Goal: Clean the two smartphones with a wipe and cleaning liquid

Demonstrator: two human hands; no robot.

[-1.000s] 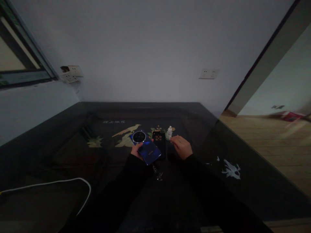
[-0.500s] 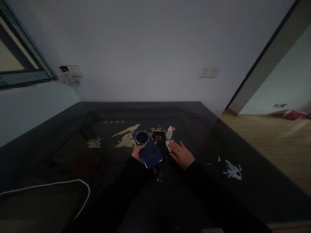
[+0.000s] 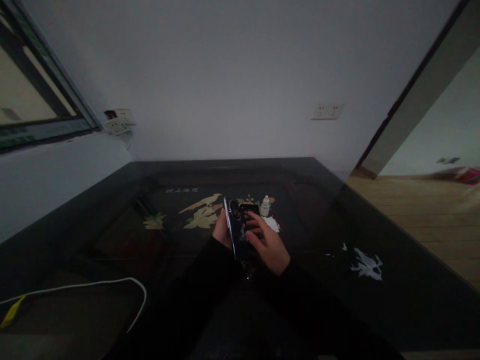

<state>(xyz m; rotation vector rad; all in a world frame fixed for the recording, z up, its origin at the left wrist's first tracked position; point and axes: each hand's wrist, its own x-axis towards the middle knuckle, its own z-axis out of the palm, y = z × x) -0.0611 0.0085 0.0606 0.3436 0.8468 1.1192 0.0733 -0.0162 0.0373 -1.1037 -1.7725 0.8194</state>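
Observation:
My left hand (image 3: 222, 231) grips a dark blue smartphone (image 3: 237, 237) by its left side, tilted on edge with its round camera ring at the top. My right hand (image 3: 270, 246) is just right of it, fingers apart and reaching toward the phone's back; whether the fingertips touch it I cannot tell. Behind those fingers lies a black phone case (image 3: 249, 207), partly hidden. A small white dropper bottle (image 3: 265, 206) stands beside the case, with a crumpled white tissue (image 3: 273, 224) in front of it. A dark beaded strap (image 3: 247, 270) lies below the phone.
The dark glossy table (image 3: 300, 300) has a bird-and-flower picture (image 3: 202, 216) on its top. Torn white scraps (image 3: 367, 265) lie at the right. A white cable (image 3: 93, 282) with a yellow tag (image 3: 13, 312) runs along the left. Wall sockets (image 3: 327, 111) are behind.
My left hand has turned the phone from nearly flat to steeply on edge. My right hand has left the white tissue and moved left to the phone. The view has shifted slightly left.

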